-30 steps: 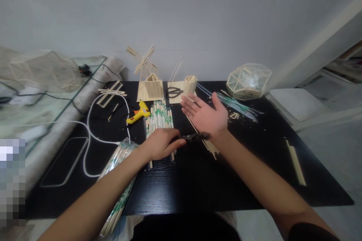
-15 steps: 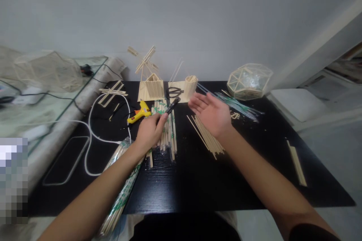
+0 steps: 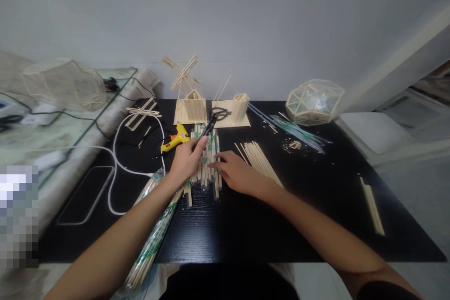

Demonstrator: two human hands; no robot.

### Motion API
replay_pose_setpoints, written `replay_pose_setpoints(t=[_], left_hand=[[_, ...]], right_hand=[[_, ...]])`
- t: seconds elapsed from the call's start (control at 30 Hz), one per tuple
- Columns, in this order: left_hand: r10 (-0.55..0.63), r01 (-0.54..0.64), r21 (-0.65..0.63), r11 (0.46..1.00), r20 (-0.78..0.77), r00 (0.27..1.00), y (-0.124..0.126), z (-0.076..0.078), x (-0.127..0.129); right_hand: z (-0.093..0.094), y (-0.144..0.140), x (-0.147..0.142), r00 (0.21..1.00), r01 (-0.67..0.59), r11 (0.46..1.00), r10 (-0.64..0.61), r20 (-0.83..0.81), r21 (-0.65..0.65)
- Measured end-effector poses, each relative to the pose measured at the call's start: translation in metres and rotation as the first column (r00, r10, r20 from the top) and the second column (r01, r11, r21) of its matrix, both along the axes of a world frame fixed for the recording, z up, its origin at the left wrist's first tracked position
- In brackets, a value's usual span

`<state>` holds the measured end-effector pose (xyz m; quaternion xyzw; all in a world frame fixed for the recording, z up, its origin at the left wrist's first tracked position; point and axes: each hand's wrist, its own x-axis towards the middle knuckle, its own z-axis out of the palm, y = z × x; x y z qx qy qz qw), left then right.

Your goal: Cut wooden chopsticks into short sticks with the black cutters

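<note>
My left hand point(image 3: 186, 159) is closed around a slim black tool point(image 3: 210, 125) that points up and away; its exact kind is hard to make out. Beneath it lie wooden sticks in clear green-printed wrappers point(image 3: 204, 168). My right hand point(image 3: 239, 172) reaches to the right edge of these packets, palm down, fingers a little apart, with nothing visible in them. Its fingertips are at the sticks; contact is unclear. Just right of that hand, loose wooden sticks point(image 3: 262, 161) lie in a row. A yellow glue gun point(image 3: 176, 138) rests beside my left hand.
Behind stand a stick windmill model point(image 3: 194, 108) and a round stick cup point(image 3: 240, 107) on a base, near black scissors point(image 3: 221, 113). A faceted frame point(image 3: 312, 102) sits back right. A white cable point(image 3: 114, 168) loops left, near a wrapped bundle point(image 3: 151, 246) and a phone-shaped outline point(image 3: 86, 195).
My right hand has turned from palm up to palm down and moved left and down to the wrapped sticks. My left hand keeps the black tool and has shifted slightly.
</note>
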<state>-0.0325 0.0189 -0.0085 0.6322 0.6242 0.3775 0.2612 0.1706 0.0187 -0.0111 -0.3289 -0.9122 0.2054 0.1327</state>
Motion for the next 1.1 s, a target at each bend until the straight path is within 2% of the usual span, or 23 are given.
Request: replay_pose_setpoints(t=[0.13,0.37,0.5,0.6,0.67,0.73,0.83,0.97,1.1], left_hand=[[-0.013,0.013,0.014,1.000,-0.021,1.000,0.000,0.000,0.000],[-0.015,0.016,0.029,0.999,-0.039,0.999,0.001,-0.002,0.000],[-0.005,0.006,0.040,0.999,-0.029,1.000,0.001,-0.005,0.000],[0.003,-0.003,0.040,0.999,0.000,1.000,0.002,-0.007,-0.001],[0.007,-0.008,0.043,0.999,0.014,1.000,0.002,-0.008,-0.002],[0.007,-0.007,0.044,0.999,0.014,1.000,0.003,-0.008,-0.002],[-0.001,0.001,0.041,0.999,0.003,1.000,0.003,-0.008,-0.001],[-0.010,0.010,0.035,0.999,-0.021,1.000,0.002,-0.006,-0.001],[-0.007,0.008,0.034,0.999,-0.034,0.999,0.002,-0.005,-0.001]], right_hand=[[-0.003,-0.001,-0.001,0.997,-0.022,0.999,0.020,0.075,0.033],[-0.009,0.005,-0.001,0.994,-0.070,0.987,0.057,0.088,0.146],[0.001,0.007,0.002,0.985,-0.140,0.965,0.158,-0.069,0.220],[0.024,0.006,0.010,0.938,-0.012,0.973,0.091,-0.334,0.230],[0.040,0.005,0.019,0.856,0.149,0.971,-0.032,-0.516,0.187],[0.052,0.006,0.026,0.741,0.275,0.957,-0.150,-0.654,0.092],[0.058,0.013,0.034,0.621,0.316,0.945,-0.277,-0.733,-0.088],[0.052,0.024,0.036,0.639,0.289,0.931,-0.361,-0.679,-0.223],[0.051,0.025,0.037,0.687,0.306,0.921,-0.390,-0.614,-0.242]])
